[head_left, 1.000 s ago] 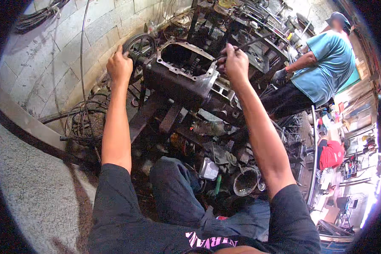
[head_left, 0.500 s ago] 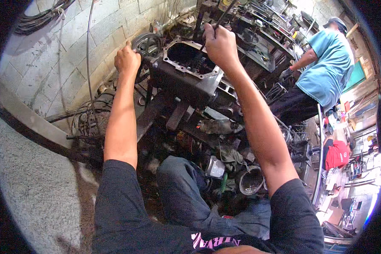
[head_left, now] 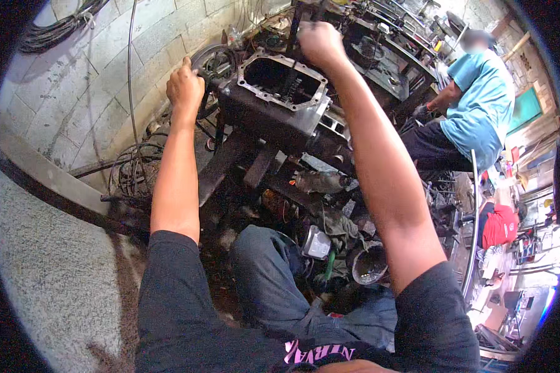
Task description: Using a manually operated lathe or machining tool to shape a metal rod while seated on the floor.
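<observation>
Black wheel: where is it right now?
In the head view, the black wheel is left of centre, near the top, just right of the left hand, between the block wall and the open metal housing.

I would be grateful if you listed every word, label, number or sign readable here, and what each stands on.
Black shirt of the wearer: large pink lettering, distorted by folds; wording not copied here.
Red shirt at right: white marking, too small to read.
Metal housing: no readable text.
</observation>
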A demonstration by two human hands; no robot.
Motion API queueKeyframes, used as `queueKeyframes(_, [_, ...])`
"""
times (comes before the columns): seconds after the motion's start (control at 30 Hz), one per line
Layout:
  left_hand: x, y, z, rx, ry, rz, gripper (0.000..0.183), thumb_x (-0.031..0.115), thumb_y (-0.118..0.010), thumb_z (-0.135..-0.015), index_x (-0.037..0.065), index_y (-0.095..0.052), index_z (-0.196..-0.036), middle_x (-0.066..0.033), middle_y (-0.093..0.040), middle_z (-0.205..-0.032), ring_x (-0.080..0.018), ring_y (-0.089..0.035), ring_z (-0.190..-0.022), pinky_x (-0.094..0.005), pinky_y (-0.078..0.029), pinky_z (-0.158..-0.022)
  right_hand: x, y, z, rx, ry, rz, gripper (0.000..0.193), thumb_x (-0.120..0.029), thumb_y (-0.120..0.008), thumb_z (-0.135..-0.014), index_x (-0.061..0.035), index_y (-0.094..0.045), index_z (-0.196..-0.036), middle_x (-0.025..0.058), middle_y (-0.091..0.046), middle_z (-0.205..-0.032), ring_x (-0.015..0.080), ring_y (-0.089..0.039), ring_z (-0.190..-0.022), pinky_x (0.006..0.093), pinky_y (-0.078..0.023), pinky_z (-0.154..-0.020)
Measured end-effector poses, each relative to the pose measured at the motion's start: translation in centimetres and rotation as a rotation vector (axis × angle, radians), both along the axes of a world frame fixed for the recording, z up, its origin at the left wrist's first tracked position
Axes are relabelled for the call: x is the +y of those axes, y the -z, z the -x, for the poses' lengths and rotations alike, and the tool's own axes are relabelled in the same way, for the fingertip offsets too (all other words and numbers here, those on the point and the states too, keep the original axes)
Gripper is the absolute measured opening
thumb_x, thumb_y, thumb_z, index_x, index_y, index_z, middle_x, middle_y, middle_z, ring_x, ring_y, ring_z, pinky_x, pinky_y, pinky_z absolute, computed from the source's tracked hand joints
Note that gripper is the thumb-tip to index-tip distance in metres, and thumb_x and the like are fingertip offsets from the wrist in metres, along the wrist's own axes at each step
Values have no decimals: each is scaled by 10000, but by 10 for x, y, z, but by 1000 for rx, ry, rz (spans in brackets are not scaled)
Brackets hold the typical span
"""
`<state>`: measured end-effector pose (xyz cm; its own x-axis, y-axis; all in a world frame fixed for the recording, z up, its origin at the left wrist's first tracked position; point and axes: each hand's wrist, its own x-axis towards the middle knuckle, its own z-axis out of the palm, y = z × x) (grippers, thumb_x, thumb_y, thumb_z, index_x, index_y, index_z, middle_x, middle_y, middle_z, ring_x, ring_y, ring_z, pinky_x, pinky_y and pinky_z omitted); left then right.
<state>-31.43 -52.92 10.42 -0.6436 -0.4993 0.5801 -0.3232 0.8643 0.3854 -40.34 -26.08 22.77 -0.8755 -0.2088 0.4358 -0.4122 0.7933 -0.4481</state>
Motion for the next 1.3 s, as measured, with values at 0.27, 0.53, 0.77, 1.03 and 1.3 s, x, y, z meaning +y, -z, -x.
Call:
queueKeyframes(0.27, [-2,18,8,118,-58,91,499,67,-616,-794,24,-637,-1291,-232,-697,-979,-408,-676,-875,-489,-546,-780,71,42,-66,-71,-133,636,376,-288,-557,-1023,12,-690,-839,103,-637,-609,156,-605,-547,342,-483,-567])
queueKeyframes(0.53, [17,54,-23,251,-119,-140,446,133,-666,-867,71,-631,-1308,-259,-694,-997,-444,-662,-924,-527,-508,-803,72,14,-69,153,-70,486,344,-251,-589,-986,43,-644,-815,237,-633,-693,390,-632,-626,429,-478,-613])
queueKeyframes(0.77, [-29,155,-103,105,-191,-303,592,160,-581,-904,110,-454,-1480,-275,-561,-1357,-517,-472,-1273,-579,-408,-1028,97,21,-150,-62,-141,818,325,-256,-545,-1039,-6,-692,-891,63,-662,-640,99,-558,-538,290,-429,-507])
queueKeyframes(1.03, [259,58,-227,103,879,-270,639,25,-574,-740,-23,-506,-1373,-238,-422,-1502,-452,-296,-1446,-517,-181,-1225,241,56,-237,13,187,781,370,-273,-522,-1058,-18,-628,-812,16,-554,-618,105,-505,-553,287,-391,-540])
queueKeyframes(1.3, [346,102,-287,-482,1142,-21,943,94,-706,-663,75,-320,-1523,-207,-186,-1627,-461,-140,-1500,-645,-140,-1191,253,115,-254,37,150,611,342,-290,-531,-1047,-34,-647,-851,68,-587,-584,161,-567,-517,342,-429,-511])
